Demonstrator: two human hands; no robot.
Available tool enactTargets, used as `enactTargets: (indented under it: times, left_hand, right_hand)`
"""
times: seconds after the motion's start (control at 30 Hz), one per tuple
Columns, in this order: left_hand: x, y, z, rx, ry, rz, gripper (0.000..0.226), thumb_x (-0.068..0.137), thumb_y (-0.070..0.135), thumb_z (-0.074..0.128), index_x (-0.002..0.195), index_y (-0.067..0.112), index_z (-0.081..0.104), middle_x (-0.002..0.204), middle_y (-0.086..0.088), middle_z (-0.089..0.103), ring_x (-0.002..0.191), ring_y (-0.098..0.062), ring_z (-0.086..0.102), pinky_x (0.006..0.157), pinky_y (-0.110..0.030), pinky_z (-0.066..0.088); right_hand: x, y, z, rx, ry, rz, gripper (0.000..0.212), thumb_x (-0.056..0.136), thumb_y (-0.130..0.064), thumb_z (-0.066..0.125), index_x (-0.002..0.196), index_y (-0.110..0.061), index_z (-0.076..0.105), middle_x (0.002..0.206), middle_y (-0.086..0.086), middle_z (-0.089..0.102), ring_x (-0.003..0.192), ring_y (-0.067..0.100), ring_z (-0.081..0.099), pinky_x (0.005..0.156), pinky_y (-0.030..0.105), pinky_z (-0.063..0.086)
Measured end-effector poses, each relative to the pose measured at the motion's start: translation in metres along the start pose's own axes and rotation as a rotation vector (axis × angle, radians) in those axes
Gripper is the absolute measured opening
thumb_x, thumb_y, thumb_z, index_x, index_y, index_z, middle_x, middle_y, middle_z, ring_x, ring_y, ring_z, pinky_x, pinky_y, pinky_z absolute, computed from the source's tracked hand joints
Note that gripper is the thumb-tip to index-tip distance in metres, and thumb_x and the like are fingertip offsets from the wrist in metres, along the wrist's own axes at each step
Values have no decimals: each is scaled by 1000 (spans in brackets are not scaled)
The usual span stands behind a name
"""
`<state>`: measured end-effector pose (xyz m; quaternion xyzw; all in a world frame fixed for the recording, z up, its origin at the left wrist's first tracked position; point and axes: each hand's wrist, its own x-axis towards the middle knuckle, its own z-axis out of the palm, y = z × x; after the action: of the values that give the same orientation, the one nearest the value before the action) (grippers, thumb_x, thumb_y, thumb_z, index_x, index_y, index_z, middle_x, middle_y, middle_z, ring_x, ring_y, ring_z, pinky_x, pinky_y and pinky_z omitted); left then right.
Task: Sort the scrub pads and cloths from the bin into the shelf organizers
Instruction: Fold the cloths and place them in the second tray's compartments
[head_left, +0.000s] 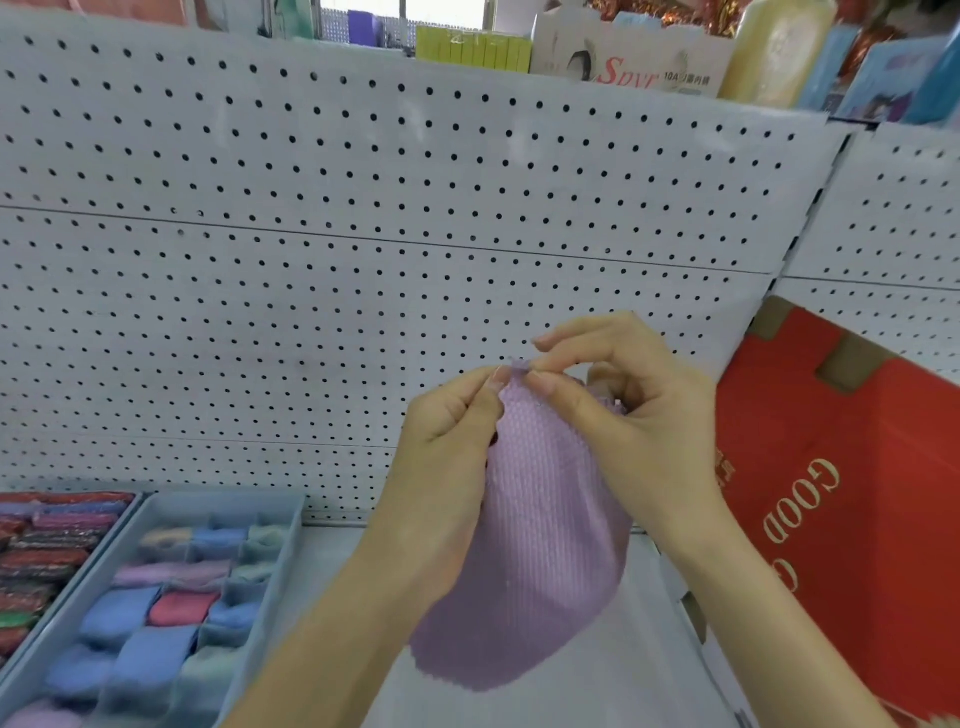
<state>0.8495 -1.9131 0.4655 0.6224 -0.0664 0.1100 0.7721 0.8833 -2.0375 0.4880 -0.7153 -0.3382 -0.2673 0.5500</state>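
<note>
A: Spotting rolled cloths (119, 613) filling the divided organizer (289, 512), far left?
B: Yes. Next, pinching the top edge of the lilac cloth (540, 545) with the left hand (452, 431), then the right hand (639, 415) just beside.
A: Hanging limp above the shelf (613, 691), seeming light, soft, floppy?
B: Probably. Holding by corners; folding before tucking in.

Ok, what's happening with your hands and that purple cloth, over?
Both busy: left hand and right hand pinch lilac cloth top edge. Cloth hanging over shelf, not yet in organizer. Nothing blocking.
</note>
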Motion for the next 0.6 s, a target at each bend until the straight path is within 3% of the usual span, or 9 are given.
enactTargets:
  times: [0.07,0.23,0.33,0.43,0.53,0.6]
  left_hand:
    - [-2,2,3,-3,22,2,46,100,16,41,79,38,76,82,9,73,84,-7,65,86,-29,47]
    - [-2,-2,2,-35,26,23,38,100,20,41,90,30,76,100,-9,73,107,-34,60,101,-49,43]
    - [-1,-5,-2,-71,32,19,31,98,33,48,94,14,72,100,-19,67,99,-40,59,97,-50,42]
    - [0,-5,-8,-49,-40,16,49,90,48,55,101,2,65,96,-20,65,93,-38,60,93,-55,41]
    - [-1,-3,-12,-22,-155,33,24,89,27,57,101,14,72,100,-11,73,99,-28,68,92,-43,50]
    - [-1,-3,-16,-46,-183,31,25,86,19,57,105,11,71,101,-11,73,99,-27,69,89,-38,53]
  right_hand:
    - [0,2,0,-6,-1,67,20,78,-12,73,76,-32,68,97,-13,67,48,11,36,54,10,34]
    - [0,-1,0,62,-48,191,17,80,-11,71,74,-27,65,95,-13,70,41,5,28,50,6,32]
    - [1,-2,0,77,-81,233,15,81,-10,70,75,-23,65,87,-8,72,39,4,29,46,9,32]
    - [1,-2,-2,61,-78,231,10,81,-10,70,77,-19,66,82,-4,70,39,6,29,44,13,31]
    - [1,-1,-2,40,-92,218,7,80,-14,71,79,-20,68,78,-11,70,41,6,30,44,12,31]
    - [0,3,-2,-21,-87,212,8,75,-27,73,81,-24,68,78,-15,69,45,7,33,47,12,32]
